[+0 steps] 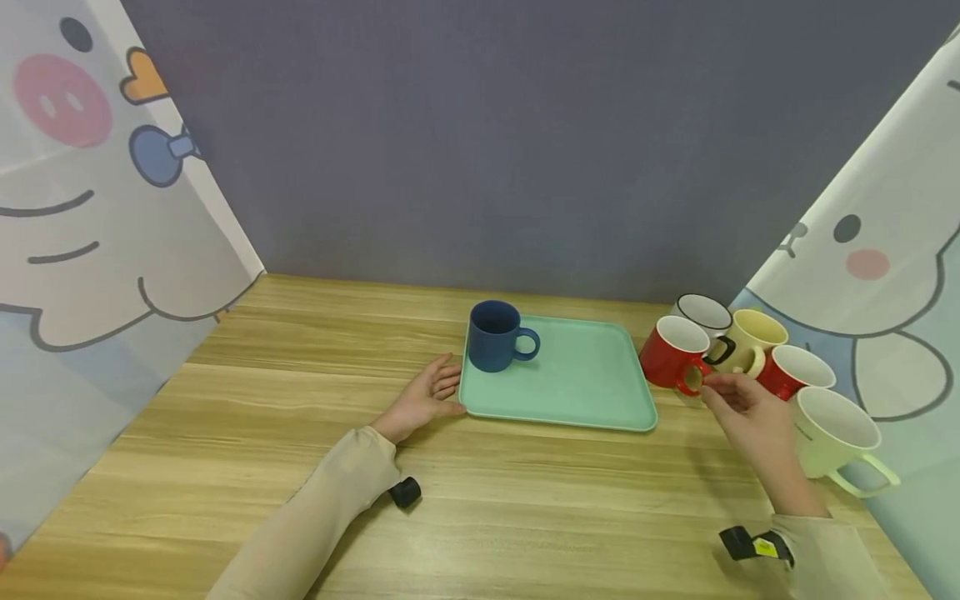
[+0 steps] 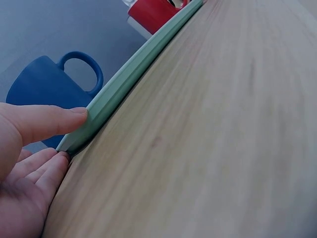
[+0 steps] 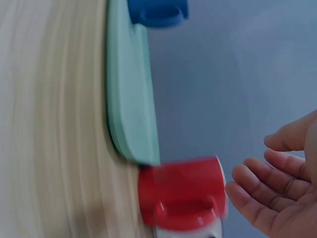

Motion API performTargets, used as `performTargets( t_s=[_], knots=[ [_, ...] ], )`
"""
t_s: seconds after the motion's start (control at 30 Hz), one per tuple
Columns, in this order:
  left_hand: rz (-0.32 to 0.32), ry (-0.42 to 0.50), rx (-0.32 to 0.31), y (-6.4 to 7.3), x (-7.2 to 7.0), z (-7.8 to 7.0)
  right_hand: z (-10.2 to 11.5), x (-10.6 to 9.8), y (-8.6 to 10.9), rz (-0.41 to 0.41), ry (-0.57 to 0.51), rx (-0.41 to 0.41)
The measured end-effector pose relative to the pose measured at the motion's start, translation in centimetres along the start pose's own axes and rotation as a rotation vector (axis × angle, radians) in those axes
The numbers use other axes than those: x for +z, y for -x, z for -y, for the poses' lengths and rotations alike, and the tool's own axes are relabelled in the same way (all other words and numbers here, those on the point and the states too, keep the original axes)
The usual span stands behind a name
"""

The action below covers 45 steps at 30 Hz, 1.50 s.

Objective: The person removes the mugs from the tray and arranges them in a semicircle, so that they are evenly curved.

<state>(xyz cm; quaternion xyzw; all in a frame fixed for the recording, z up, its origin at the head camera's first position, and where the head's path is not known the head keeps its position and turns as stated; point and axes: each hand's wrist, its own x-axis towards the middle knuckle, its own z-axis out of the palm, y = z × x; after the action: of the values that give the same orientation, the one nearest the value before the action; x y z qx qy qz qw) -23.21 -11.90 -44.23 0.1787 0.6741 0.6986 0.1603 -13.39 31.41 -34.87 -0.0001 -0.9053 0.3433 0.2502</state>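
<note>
A mint-green tray (image 1: 570, 379) lies on the wooden table, and a dark blue mug (image 1: 491, 342) stands upright at its left end, handle to the right. At the tray's left edge, my left hand (image 1: 423, 398) has its thumb (image 2: 54, 121) and extended fingers touching the rim. My right hand (image 1: 757, 421) hovers by the handle of the nearer red mug (image 1: 663, 354), just right of the tray. In the right wrist view, a gap separates its thumb (image 3: 290, 136) from the loosely bent fingers, with nothing between them. That red mug (image 3: 181, 191) looks slightly blurred there.
Behind and right of the red mug cluster a white mug with black rim (image 1: 703, 310), a cream mug (image 1: 759, 327), a second red mug (image 1: 780, 383) and a larger pale green mug (image 1: 836, 425). A grey panel (image 1: 480, 150) rises behind the table; printed cloths flank it.
</note>
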Motion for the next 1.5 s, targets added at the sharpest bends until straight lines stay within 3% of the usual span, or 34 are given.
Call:
performTargets(
  t_s=[0.2, 0.5, 0.7, 0.93, 1.07, 1.23, 1.37, 1.5],
  knots=[
    [-0.005, -0.012, 0.001, 0.0, 0.0, -0.1, 1.5, 3.9, -1.0, 0.093, -0.063, -0.106],
    [-0.006, -0.026, -0.005, 0.0, -0.1, 0.0, 4.2, 10.3, -2.5, 0.256, -0.144, -0.152],
    [-0.004, -0.032, 0.001, 0.1, -0.1, 0.1, 5.9, 13.8, -4.0, 0.359, -0.235, -0.096],
    [0.001, -0.037, -0.002, 0.1, -0.1, 0.1, 7.0, 17.4, -5.4, 0.434, -0.371, 0.074],
    [-0.007, -0.042, -0.017, 0.3, -0.3, 0.2, 7.1, 19.0, -6.0, 0.405, -0.515, 0.149],
    [-0.005, -0.027, -0.016, 0.4, -0.5, 0.3, 6.9, 20.2, -6.9, 0.417, -0.643, 0.155],
    [-0.001, -0.024, -0.007, 0.3, -0.3, 0.2, 6.9, 20.3, -7.1, 0.450, -0.683, 0.137],
    [-0.004, -0.029, -0.012, 0.2, -0.1, 0.2, 7.1, 20.1, -7.3, 0.462, -0.650, 0.127]
  ],
)
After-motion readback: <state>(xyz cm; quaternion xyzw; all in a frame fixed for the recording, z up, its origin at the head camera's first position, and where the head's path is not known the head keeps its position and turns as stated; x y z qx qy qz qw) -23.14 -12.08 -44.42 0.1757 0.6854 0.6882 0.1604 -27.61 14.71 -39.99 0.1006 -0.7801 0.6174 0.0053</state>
